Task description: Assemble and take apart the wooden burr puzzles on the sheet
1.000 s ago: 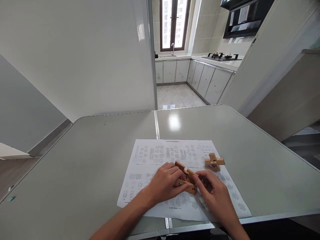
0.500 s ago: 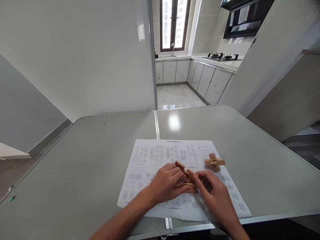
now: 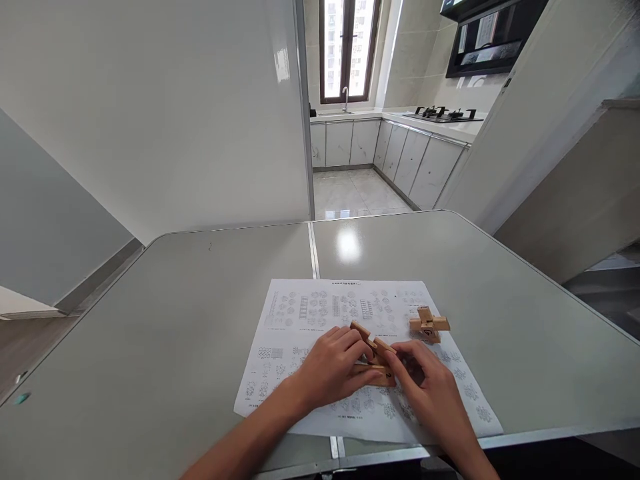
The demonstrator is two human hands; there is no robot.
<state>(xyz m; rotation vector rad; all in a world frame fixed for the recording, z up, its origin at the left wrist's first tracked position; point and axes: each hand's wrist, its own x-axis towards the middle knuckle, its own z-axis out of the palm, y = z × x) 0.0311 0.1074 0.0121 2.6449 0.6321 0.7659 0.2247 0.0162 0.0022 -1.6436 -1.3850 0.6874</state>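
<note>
Over paper point(image 3: 257, 393) on counter point(image 3: 175, 333), left grip point(image 3: 334, 362) pinched wooden block marked 2 point(image 3: 384, 378); right grip point(image 3: 424, 380) pinched tilted block point(image 3: 384, 347) just beside. Both could slip if pinch went crooked. Wooden cross point(image 3: 429, 325) nearby could tip if right grip bumped it.
</note>
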